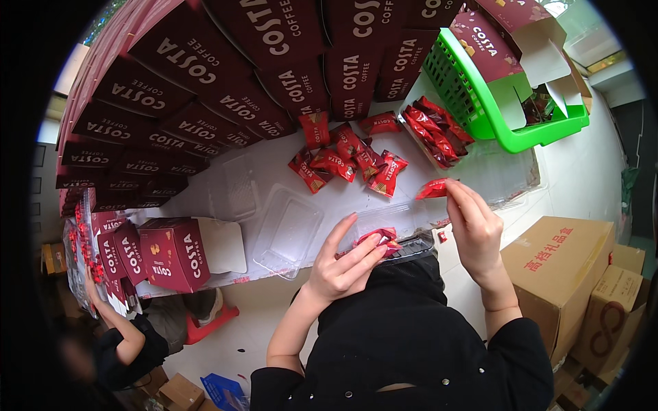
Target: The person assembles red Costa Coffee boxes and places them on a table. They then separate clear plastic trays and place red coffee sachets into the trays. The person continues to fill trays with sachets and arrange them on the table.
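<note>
Right hand (475,229) pinches one red sachet (432,188) between fingertips, above the white table (576,171). Left hand (346,264) closed on a clear tray (404,241) holding roughly two sachets; hard to count. About eight loose sachets (346,161) on the table. One green basket (480,96).

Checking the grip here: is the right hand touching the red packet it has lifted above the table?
Touching. The head view shows the right hand pinching one end of the red packet between its fingertips, with no gap.
</note>
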Available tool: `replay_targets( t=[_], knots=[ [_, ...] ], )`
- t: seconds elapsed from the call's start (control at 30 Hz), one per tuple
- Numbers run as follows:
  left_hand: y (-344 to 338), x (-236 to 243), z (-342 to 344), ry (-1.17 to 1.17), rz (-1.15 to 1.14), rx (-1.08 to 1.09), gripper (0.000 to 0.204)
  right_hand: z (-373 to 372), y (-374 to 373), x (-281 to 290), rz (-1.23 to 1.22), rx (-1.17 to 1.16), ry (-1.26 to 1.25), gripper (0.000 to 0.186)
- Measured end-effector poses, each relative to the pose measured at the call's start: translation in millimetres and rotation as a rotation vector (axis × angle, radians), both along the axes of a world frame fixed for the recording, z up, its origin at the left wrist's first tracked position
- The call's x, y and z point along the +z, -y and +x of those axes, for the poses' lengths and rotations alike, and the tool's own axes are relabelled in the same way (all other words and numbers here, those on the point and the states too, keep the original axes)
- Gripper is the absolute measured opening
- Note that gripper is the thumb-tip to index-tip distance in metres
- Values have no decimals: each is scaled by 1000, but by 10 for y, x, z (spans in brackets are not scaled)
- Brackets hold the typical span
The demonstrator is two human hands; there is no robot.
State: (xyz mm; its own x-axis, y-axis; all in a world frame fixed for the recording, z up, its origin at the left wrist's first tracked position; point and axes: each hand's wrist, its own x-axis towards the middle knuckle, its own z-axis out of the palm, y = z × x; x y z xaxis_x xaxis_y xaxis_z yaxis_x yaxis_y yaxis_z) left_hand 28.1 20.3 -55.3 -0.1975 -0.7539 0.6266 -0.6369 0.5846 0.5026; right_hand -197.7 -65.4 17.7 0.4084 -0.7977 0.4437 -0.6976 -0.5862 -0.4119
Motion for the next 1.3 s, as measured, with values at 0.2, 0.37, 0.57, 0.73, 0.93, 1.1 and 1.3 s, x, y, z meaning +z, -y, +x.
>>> replay_targets(
  t=[0.2, 0.37, 0.57, 0.73, 0.93, 1.1, 1.3],
  knots=[
    [-23, -18, 10, 13, 23, -4, 33, 171, -46, 274, 16, 6, 205, 23],
    [-29, 13, 5, 104, -25, 51, 29, 364, -76, 98, 165, 225, 227, 23],
    [-16, 13, 33, 141, 6, 6, 27, 470, -129, -73, 356, 314, 203, 22],
    [-19, 26, 49, 124, 30, -30, 27, 471, 134, 119, 183, 212, 12, 26],
    [-11, 62, 41, 127, 38, -34, 26, 466, 600, 115, 5, 399, -569, 32],
    [-1, 77, 33, 130, 36, -37, 26, 543, 717, -38, -201, 481, -464, 10],
    [-20, 68, 34, 123, 44, -23, 24, 519, 599, 181, -151, 407, -317, 35]
  ],
)
